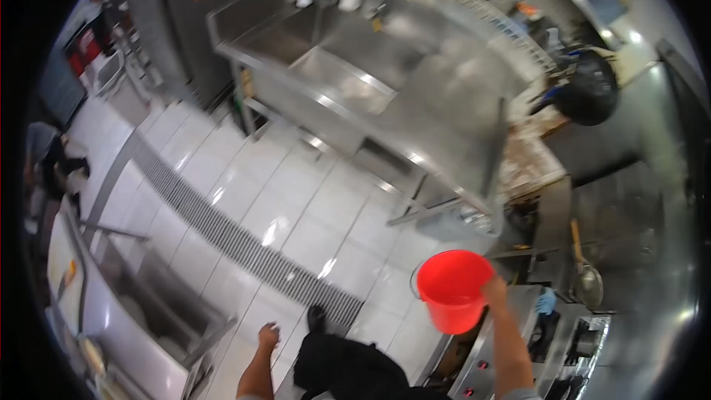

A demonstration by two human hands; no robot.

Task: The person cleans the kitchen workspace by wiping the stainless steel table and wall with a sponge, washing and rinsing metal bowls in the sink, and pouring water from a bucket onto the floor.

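A red bucket hangs from my right hand, whose fingers are closed on its rim at the right side. The bucket's open top faces up toward the camera, and its wire handle hangs at the left. My left hand is over the tiled floor at the lower middle, away from any object. Its fingers look curled in, but they are small and blurred, so whether they hold anything is not clear.
A steel sink table spans the upper middle. The stove is at the lower right, beside a ladle. A floor drain crosses the white tiles. Another person is at the far left, above a steel counter.
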